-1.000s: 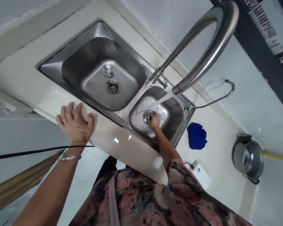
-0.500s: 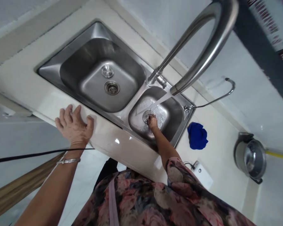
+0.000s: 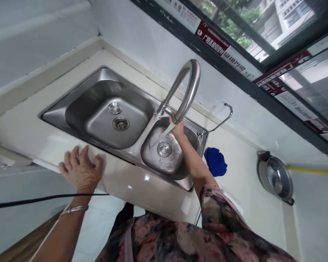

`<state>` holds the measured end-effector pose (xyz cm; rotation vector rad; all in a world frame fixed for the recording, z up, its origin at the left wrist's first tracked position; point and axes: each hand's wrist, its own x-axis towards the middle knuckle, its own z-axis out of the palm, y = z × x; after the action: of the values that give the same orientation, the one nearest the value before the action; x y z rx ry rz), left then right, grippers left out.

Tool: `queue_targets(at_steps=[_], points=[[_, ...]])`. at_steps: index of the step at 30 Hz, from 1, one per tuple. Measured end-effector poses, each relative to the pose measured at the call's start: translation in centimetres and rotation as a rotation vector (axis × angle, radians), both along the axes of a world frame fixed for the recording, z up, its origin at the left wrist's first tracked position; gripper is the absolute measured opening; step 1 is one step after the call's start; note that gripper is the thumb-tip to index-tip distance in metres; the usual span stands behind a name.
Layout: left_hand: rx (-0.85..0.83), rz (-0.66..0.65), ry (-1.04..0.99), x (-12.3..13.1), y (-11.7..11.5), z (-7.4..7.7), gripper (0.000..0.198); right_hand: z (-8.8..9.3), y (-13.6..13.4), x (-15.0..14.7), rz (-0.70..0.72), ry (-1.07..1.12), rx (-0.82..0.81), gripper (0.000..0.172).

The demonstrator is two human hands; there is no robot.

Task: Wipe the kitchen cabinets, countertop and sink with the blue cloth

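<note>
The right hand (image 3: 177,128) is raised to the spout end of the tall curved faucet (image 3: 186,85), its fingers curled around or right against the outlet — whether they truly grip it I cannot tell, since the spout hides the fingertips. Water runs from the spout past that hand and falls into the small basin (image 3: 191,140) of the steel double sink, landing beside the round drain strainer (image 3: 164,149), which sits in its hole with water sheeting over the basin floor around it. The left hand (image 3: 80,169) lies open and flat, palm down, on the front edge of the pale counter (image 3: 24,134), holding nothing, a thin bangle at the wrist. Judging by this, the rinsing of the small basin looks well under way, with the tap not yet shut off; the large basin (image 3: 104,109) to the left appears dry and holds nothing. Further out, a crumpled blue cloth (image 3: 215,161) lies on the counter just right of the sink, and a lidded steel pot (image 3: 275,177) stands well apart, near the wall
</note>
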<state>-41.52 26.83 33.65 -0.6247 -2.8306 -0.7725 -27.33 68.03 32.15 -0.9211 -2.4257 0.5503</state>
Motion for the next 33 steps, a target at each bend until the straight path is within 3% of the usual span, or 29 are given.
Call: queue_targets(at_steps=[3, 8, 15, 19, 22, 24, 26, 29, 31, 33], points=[[0.011, -0.01, -0.007, 0.1, 0.0, 0.2, 0.058, 1.0, -0.1, 0.6, 0.037, -0.01, -0.031, 0.058], [0.029, -0.037, -0.071, 0.1, -0.3, 0.4, 0.057, 3.4, 0.7, 1.6, 0.288, -0.195, 0.037, 0.062], [0.006, -0.04, -0.053, 0.1, -0.3, 0.4, 0.057, 5.2, -1.2, -2.2, 0.154, -0.496, 0.115, 0.05], [0.003, -0.025, -0.023, 0.1, 0.0, 0.4, 0.058, 7.2, -2.4, -0.6, 0.106, -0.482, 0.073, 0.05], [-0.003, -0.008, -0.014, 0.1, 0.2, 0.5, 0.059, 10.6, -2.4, 1.5, -0.017, -0.227, 0.178, 0.059], [-0.017, -0.01, -0.028, 0.1, 0.2, 0.7, 0.06, 14.1, -1.9, 2.3, -0.02, -0.016, 0.336, 0.062], [-0.03, -0.01, -0.043, 0.1, 0.2, 0.7, 0.061, 18.4, -1.5, 2.2, 0.128, 0.091, 0.493, 0.063], [-0.024, 0.004, -0.035, 0.1, 0.0, 0.6, 0.061, 24.3, -0.8, 1.2, 0.421, 0.026, 0.616, 0.063], [-0.013, 0.01, -0.024, 0.2, -0.2, 0.4, 0.06, 26.8, -0.2, 0.5, 0.54, -0.06, 0.623, 0.063], [-0.008, 0.005, -0.03, 0.2, -0.3, 0.2, 0.06, 28.0, 0.4, -0.6, 0.582, -0.094, 0.592, 0.062]])
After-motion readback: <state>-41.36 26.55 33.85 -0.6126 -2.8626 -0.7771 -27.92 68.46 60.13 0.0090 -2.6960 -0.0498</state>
